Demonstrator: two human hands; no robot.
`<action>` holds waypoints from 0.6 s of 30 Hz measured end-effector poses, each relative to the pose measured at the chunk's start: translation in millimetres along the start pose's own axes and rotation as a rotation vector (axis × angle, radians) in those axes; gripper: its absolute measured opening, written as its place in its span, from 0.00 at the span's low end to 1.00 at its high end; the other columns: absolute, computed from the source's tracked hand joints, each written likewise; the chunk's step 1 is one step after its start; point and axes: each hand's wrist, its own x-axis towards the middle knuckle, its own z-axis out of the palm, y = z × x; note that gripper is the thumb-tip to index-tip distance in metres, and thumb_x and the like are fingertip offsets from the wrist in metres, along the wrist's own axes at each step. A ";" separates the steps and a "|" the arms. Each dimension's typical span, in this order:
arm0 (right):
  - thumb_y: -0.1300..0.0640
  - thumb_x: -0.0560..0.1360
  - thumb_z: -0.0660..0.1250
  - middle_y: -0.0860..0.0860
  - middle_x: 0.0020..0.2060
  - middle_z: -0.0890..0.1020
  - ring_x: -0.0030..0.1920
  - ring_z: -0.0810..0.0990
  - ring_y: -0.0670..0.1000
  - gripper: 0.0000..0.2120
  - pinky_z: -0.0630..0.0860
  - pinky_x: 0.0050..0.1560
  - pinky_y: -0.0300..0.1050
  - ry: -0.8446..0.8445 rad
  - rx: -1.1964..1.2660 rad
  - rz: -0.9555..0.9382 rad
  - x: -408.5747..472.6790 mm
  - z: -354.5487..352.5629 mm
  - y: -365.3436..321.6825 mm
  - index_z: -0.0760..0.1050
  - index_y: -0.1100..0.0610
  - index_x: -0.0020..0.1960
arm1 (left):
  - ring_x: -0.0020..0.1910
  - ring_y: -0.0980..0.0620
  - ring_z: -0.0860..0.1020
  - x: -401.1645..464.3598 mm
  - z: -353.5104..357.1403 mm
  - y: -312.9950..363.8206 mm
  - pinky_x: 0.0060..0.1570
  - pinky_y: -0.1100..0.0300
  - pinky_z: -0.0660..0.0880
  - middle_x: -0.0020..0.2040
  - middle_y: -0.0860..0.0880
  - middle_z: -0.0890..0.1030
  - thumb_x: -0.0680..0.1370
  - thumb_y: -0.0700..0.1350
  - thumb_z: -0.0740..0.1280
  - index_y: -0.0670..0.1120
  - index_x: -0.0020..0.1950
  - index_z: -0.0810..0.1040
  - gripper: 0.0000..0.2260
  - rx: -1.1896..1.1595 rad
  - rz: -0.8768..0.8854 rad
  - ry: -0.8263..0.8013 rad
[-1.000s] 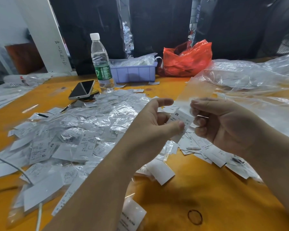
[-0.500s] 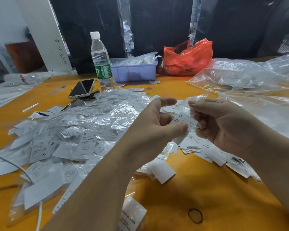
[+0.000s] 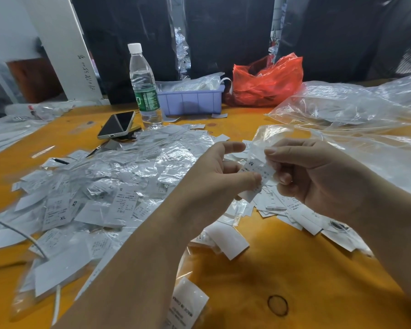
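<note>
Above the orange table [image 3: 294, 269] my left hand [image 3: 214, 181] pinches a white size label marked M [image 3: 259, 170] between thumb and fingers. My right hand [image 3: 318, 176] pinches a small clear plastic bag [image 3: 268, 138] at the label's top edge; the label's upper part sits against the bag's mouth. A big heap of bagged labels [image 3: 100, 186] covers the table to the left. Loose white labels [image 3: 294, 212] lie under my right hand.
A water bottle [image 3: 144, 86], a phone [image 3: 116, 124], a purple bin [image 3: 191, 99] and a red plastic bag [image 3: 268, 81] stand at the back. Large clear bags [image 3: 342, 108] lie at the right. A white cable [image 3: 17, 231] crosses the left edge.
The clear bag has dropped from a raised, stretched position to sit crumpled over the label's top. Both hands have stayed nearly in place, drawing slightly together.
</note>
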 end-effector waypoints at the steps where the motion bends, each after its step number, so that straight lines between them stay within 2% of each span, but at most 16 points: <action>1: 0.55 0.59 0.74 0.52 0.28 0.73 0.27 0.67 0.47 0.08 0.64 0.25 0.37 0.001 -0.012 -0.001 -0.1 0.0 -0.2 0.76 0.56 0.32 | 0.30 0.59 0.77 -0.1 -0.4 0.0 0.28 0.69 0.69 0.34 0.51 0.80 0.75 0.37 0.70 0.49 0.67 0.70 0.22 -0.007 -0.007 0.003; 5: 0.57 0.60 0.73 0.52 0.28 0.75 0.27 0.68 0.47 0.06 0.66 0.25 0.37 0.002 -0.034 -0.001 -0.9 0.4 -0.5 0.77 0.57 0.33 | 0.38 0.50 0.75 0.8 -1.9 -0.2 0.30 0.62 0.68 0.35 0.50 0.80 0.74 0.37 0.71 0.50 0.63 0.72 0.20 -0.035 -0.039 -0.004; 10: 0.58 0.61 0.72 0.51 0.27 0.75 0.27 0.68 0.47 0.07 0.65 0.25 0.37 -0.012 -0.067 0.013 -1.9 2.5 -0.7 0.77 0.59 0.36 | 0.40 0.47 0.75 2.0 -3.0 -1.4 0.30 0.62 0.68 0.34 0.51 0.80 0.75 0.38 0.71 0.50 0.64 0.72 0.20 -0.052 -0.043 -0.001; 18: 0.59 0.60 0.72 0.53 0.28 0.75 0.27 0.68 0.48 0.08 0.65 0.25 0.37 0.028 -0.090 0.033 -1.8 1.7 -1.8 0.78 0.60 0.38 | 0.33 0.55 0.76 5.2 -6.0 -5.9 0.27 0.65 0.68 0.37 0.50 0.82 0.74 0.41 0.72 0.51 0.62 0.73 0.19 -0.040 -0.027 0.128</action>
